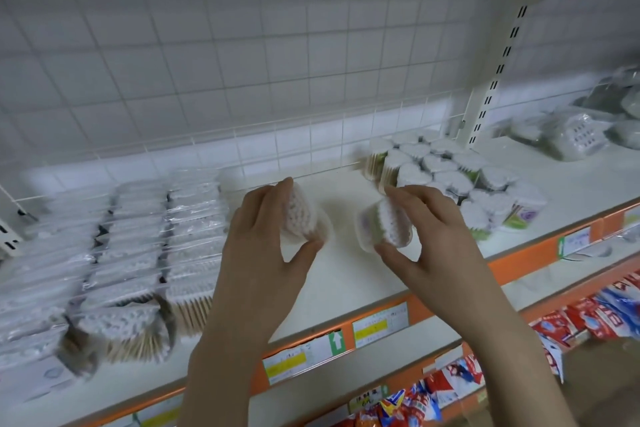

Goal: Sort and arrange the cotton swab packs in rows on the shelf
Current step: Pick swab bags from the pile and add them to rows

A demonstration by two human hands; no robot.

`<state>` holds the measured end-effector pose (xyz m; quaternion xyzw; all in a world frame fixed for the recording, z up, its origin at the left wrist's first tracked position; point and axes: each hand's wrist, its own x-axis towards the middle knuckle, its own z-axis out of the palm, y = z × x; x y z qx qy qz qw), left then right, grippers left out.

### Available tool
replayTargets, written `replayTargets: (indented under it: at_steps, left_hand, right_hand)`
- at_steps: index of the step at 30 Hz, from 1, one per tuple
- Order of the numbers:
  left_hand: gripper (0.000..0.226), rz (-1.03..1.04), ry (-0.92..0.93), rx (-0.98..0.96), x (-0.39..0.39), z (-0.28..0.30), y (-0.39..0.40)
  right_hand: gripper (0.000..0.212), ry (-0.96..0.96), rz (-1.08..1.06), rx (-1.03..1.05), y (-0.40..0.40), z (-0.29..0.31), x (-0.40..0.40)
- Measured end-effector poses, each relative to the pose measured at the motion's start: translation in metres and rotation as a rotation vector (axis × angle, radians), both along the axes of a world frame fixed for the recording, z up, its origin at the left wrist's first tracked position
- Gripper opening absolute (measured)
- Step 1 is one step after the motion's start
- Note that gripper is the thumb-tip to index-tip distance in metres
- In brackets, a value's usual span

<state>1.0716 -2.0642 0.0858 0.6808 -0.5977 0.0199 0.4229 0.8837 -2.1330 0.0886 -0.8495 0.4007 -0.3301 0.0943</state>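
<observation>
Right now both hands are holding one swab tub each above the bare mid part of the shelf [346, 274]. Left hand [266, 236] is pinching a tilted tub [303, 215] btwn fingers on top and thumb below, swab tips facing the camera. Right hand [429, 236] is gripping another tub [384, 229] the same way, purple/green label showing; the two tubs are near each other but apart. Just beyond and to the right of the right hand, a cluster of same-type tubs [450, 173] is standing upright in rows. To the left of the left hand, flat clear packs of swabs [145, 246] are lying in several rows, front ones blurred. Orange shelf edge w/ price tags [377, 322] is running under the wrists.
</observation>
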Motion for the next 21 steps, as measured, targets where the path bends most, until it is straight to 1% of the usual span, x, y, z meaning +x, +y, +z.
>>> replayTargets:
  at_steps: [8, 14, 16, 21]
  left_hand:
    - [0.071, 0.050, -0.038, 0.060, -0.002, -0.010, -0.033]
    - [0.073, 0.109, -0.029, 0.097, -0.012, -0.023, -0.085]
    - [0.073, 0.140, -0.074, 0.101, -0.013, -0.022, -0.109]
    - [0.074, 0.271, -0.267, 0.154, -0.008, -0.017, -0.166]
  right_hand:
    - [0.062, 0.038, 0.100, 0.037, -0.042, -0.007, -0.004]
    - [0.063, 0.133, 0.194, 0.061, -0.119, 0.003, -0.003]
    - [0.062, 0.178, 0.234, 0.051, -0.147, 0.010, 0.003]
    - [0.064, 0.332, 0.297, 0.011, -0.207, 0.026, 0.030]
